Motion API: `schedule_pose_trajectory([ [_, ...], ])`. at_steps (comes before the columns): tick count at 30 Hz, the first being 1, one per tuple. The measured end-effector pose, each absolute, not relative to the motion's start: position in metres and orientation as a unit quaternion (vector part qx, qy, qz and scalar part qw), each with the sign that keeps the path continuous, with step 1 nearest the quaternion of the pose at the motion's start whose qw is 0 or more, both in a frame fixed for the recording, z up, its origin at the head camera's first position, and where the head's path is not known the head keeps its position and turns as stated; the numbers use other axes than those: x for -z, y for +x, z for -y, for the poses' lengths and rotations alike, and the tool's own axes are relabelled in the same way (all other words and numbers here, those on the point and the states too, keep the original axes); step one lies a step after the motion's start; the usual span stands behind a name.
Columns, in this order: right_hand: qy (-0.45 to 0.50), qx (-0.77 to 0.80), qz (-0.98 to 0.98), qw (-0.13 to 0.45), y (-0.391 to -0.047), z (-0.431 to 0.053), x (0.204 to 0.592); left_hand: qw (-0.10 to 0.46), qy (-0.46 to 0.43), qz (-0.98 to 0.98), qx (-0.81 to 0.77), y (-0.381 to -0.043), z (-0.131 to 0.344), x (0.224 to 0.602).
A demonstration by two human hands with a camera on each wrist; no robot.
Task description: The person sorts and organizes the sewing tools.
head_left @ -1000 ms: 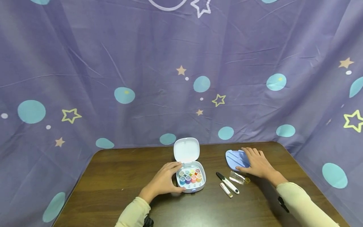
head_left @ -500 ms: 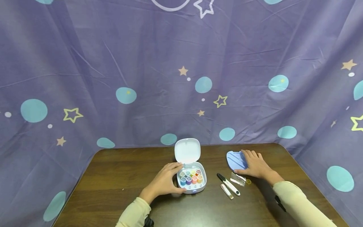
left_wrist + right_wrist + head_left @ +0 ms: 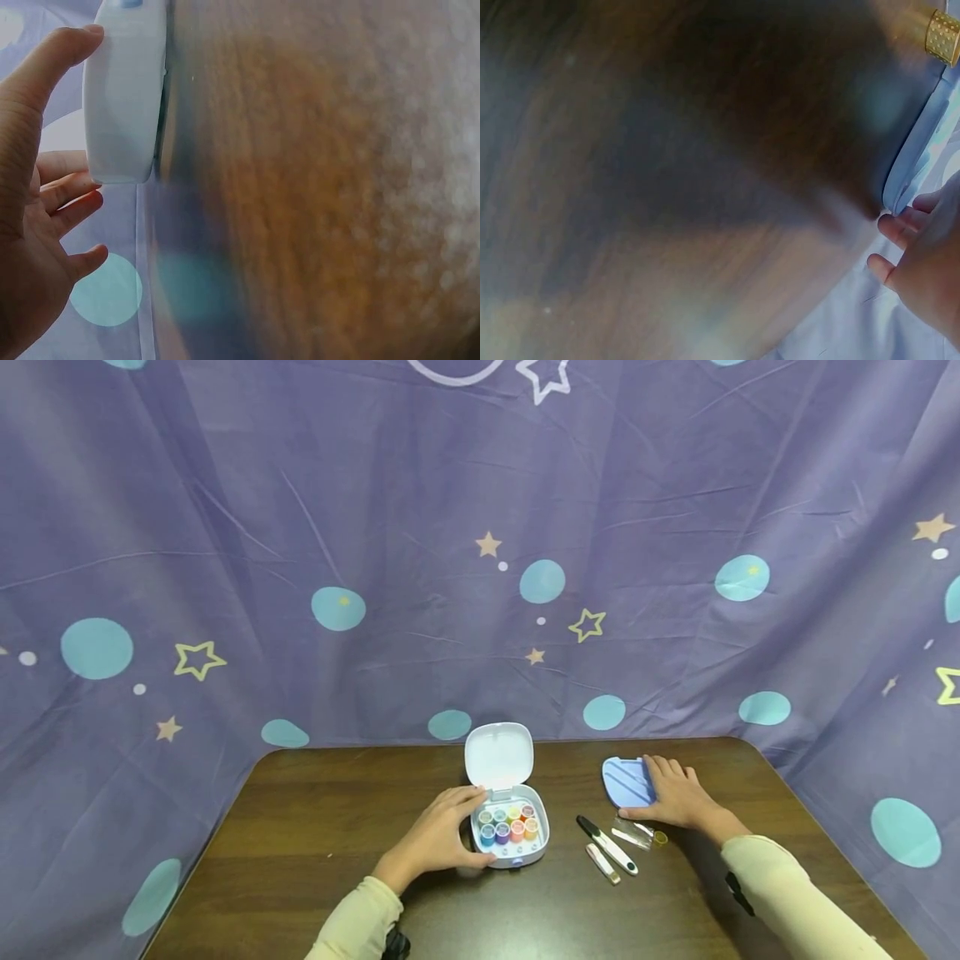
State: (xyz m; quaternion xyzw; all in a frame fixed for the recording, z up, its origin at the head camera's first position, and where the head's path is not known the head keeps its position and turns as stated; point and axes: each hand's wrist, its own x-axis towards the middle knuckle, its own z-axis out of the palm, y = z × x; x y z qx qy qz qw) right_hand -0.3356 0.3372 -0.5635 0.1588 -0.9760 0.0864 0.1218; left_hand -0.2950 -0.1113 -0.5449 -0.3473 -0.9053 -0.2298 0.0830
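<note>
A white sewing box [image 3: 531, 853] stands with its lid [image 3: 498, 756] raised, several coloured thread spools [image 3: 502, 833] in two rows inside. My left hand [image 3: 435, 837] grips its left side, thumb at the front corner and fingers toward the back. The left wrist view shows the thumb against the box wall [image 3: 124, 97]. At the right my right hand [image 3: 678, 797] holds a flat light-blue tray [image 3: 627, 782] by its right part, thumb at the near edge. The palm hides that side of the tray. A gold thimble [image 3: 943, 37] is near the tray in the right wrist view.
Between the hands lie black-and-white handled scissors or snips [image 3: 607, 845], a small white tool with a tan end [image 3: 603, 864] and a clear packet [image 3: 632, 832]. The wooden table [image 3: 315, 827] ends at a purple patterned curtain [image 3: 405, 677] behind.
My right hand has shifted slightly left over the blue tray, its thumb now at the near edge. The left hand keeps its hold on the box. The head view has shifted a little.
</note>
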Motion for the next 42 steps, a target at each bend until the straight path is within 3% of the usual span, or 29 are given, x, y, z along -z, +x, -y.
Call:
schedule_pose_trajectory([
  [16, 0.142, -0.106, 0.981, 0.075, -0.334, -0.345, 0.558, 0.077, -0.340, 0.908, 0.232, -0.294, 0.111, 0.544],
  [42, 0.167, -0.104, 0.972, 0.131, -0.330, -0.355, 0.558, 0.068, -0.338, 0.909, 0.236, -0.292, 0.110, 0.543],
])
